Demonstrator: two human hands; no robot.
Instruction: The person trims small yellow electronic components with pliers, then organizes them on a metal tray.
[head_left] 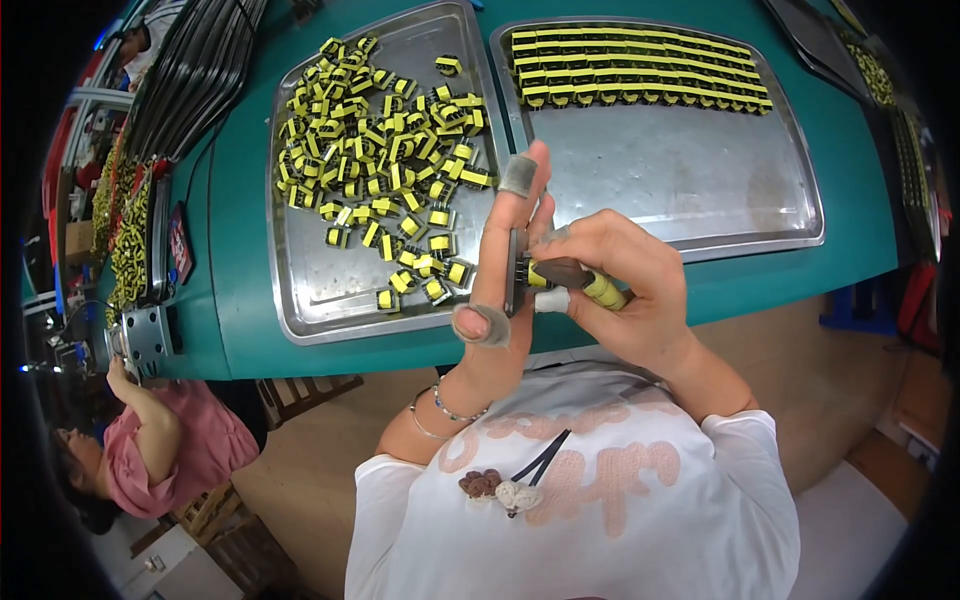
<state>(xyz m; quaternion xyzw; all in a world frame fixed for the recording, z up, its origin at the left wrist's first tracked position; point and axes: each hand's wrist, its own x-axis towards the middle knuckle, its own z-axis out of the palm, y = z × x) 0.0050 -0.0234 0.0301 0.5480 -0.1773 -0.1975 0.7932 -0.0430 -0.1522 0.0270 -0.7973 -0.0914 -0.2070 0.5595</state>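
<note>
left hand (492, 265) upright, fingers extended, thumb bent; right hand (645, 290) just beside it, fingers curled, thumb and index pinching; both elbows bent.

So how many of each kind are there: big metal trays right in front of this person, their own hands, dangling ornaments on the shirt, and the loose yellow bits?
Metal trays: 2 (left tray, right tray)
Hands: 2 (left hand, right hand)
Ornaments: 2 (brown ornament, white ornament)
Loose yellow-and-black parts: too overlapped to count
Total counted: 6
</note>
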